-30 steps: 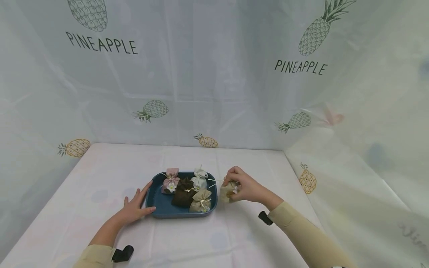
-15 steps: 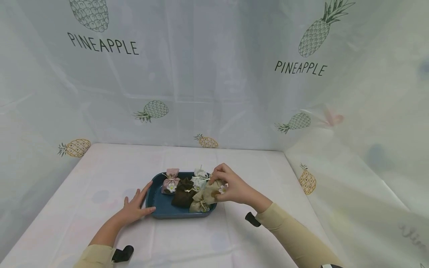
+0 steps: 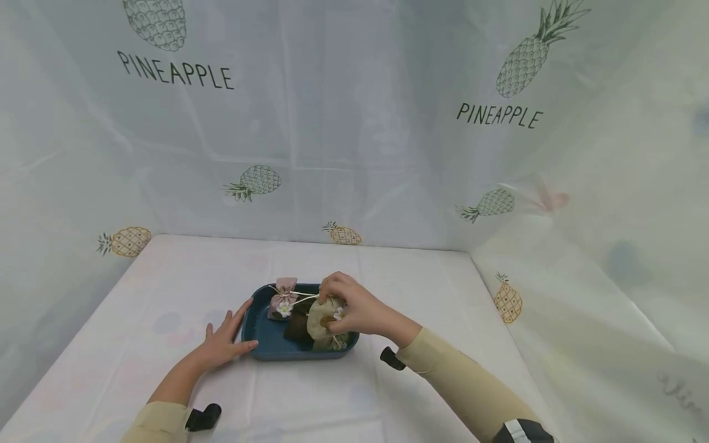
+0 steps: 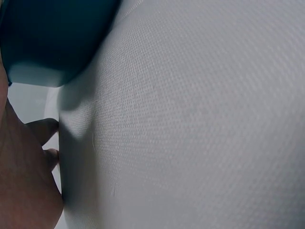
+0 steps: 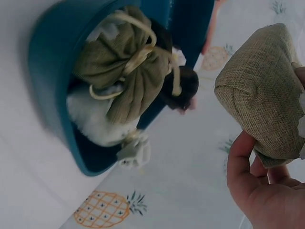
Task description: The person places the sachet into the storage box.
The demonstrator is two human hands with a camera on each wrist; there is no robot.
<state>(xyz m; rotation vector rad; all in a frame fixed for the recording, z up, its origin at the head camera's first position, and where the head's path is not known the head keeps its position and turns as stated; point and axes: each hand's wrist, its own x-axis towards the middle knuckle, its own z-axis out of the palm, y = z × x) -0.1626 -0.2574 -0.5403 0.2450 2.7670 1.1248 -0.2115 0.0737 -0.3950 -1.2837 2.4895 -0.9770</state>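
Note:
My right hand pinches a beige drawstring pouch above the tray, its white cords trailing left. In the right wrist view, that pouch hangs clear of the tray, with fingers under it. My left hand rests at the left end of the blue tray, fingers spread, touching its rim. Inside lie a pink pouch at the back left, a partly covered dark brown pouch and another beige pouch at the front right. The right wrist view also shows a white pouch, hidden from the head view.
A white cloth with faint coloured spots covers the table. Behind and to the right hangs a pale curtain printed with pineapples. Black wrist mounts stick out from both sleeves.
My right hand has carried the beige pouch leftward, from beside the tray's right end to above the brown pouch. The left hand and the tray have stayed in place.

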